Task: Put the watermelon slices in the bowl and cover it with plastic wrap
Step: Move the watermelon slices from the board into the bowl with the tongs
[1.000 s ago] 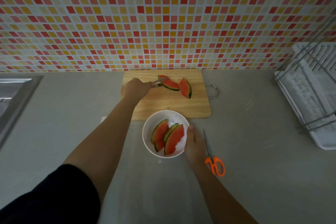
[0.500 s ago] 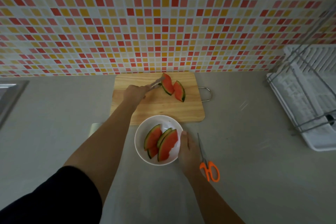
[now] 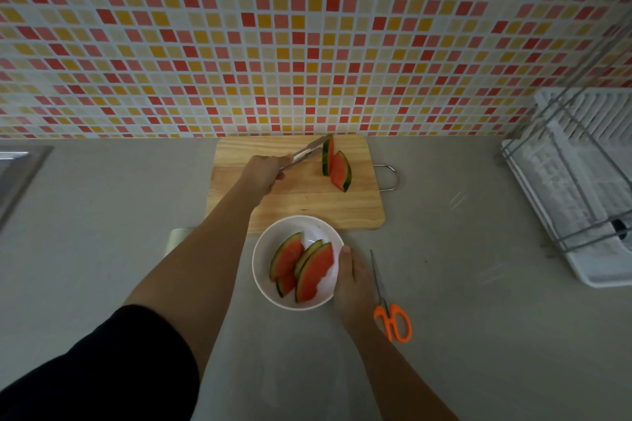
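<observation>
Watermelon slices (image 3: 309,270) lie in the white bowl (image 3: 316,232) on the tabletop (image 3: 478,335); two more stand on the cutting board (image 3: 301,205). The transfer step is in hand. The left hand (image 3: 263,173) grips metal tongs (image 3: 304,154), whose tips pinch the rear slice (image 3: 327,155) just beside the other slice (image 3: 341,171). The right hand (image 3: 354,280) cups the bowl's right side, steadying it. Next, I judge, the pinched slice needs lifting clear and carrying to the bowl without slipping.
</observation>
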Demonstrator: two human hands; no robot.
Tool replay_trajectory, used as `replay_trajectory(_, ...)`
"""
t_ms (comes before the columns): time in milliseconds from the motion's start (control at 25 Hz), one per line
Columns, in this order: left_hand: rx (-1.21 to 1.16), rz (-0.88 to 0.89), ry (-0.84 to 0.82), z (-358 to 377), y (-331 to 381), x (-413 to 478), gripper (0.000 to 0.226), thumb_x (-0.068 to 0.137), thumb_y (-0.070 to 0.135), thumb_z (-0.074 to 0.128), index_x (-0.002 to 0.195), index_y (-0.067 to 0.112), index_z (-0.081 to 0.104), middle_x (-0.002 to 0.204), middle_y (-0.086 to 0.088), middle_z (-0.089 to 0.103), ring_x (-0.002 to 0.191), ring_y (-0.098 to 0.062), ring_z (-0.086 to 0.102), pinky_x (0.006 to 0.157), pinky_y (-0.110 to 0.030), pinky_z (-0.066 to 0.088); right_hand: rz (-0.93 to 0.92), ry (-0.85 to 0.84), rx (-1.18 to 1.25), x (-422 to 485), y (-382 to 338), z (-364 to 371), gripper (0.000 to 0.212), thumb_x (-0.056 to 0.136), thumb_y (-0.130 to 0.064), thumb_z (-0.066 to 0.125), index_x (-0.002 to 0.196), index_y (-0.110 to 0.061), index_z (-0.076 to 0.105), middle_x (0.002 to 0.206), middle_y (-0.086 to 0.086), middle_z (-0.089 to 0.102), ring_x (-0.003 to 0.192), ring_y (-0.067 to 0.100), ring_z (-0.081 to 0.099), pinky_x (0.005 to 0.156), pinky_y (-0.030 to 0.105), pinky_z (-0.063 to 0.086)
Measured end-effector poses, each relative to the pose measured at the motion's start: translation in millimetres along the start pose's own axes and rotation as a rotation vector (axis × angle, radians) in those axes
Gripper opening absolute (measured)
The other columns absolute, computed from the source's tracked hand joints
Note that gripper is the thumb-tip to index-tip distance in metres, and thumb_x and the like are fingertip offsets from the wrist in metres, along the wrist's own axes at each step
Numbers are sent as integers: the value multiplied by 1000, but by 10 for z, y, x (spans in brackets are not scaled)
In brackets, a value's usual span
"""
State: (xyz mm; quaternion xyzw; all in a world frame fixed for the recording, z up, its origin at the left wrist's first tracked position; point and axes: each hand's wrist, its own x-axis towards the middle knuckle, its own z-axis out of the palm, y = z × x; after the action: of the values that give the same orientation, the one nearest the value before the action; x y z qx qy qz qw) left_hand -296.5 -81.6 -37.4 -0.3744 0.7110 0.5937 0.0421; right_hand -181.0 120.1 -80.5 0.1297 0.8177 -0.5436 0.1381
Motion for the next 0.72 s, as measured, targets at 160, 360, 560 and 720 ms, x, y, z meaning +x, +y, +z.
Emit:
replay_trajectory(160, 126, 54, 9, 34, -23, -13, 36, 84, 38, 66, 88, 3, 67, 68, -3, 58, 53, -16, 41, 48, -25, 31, -25, -4, 1, -8, -11, -19, 31, 98, -38, 33, 81, -28, 57, 74, -14, 58, 79, 10, 57, 75, 28, 42)
replay_trajectory(360, 198, 141, 68, 49, -85, -66, 20, 85, 27, 65, 85, 7, 70, 75, -7, 60, 69, -19, 52, 56, -26, 38, -37, -16, 14, -7, -19, -26, 30, 98, -34, 34, 83, -24, 57, 73, -15, 56, 73, -2, 53, 66, 22, 38)
replay_trajectory(560, 101, 212, 124, -283, -121, -389, 22, 83, 26, 68, 69, 9, 68, 59, 2, 57, 56, -12, 45, 52, -24, 35, -52, -22, 11, 9, -23, -30, 36, 98, -36, 32, 86, -20, 61, 77, -9, 60, 76, 9, 57, 72, 26, 39)
replay_trajectory(720, 177, 298, -20, -798, -481, -998, 39, 84, 22, 68, 47, 17, 58, 41, 11, 47, 43, -1, 40, 53, -24, 30, -32, -37, -14, 10, 3, -25, 44, 97, -42, 29, 99, -16, 64, 93, -1, 64, 88, 18, 57, 81, 31, 43)
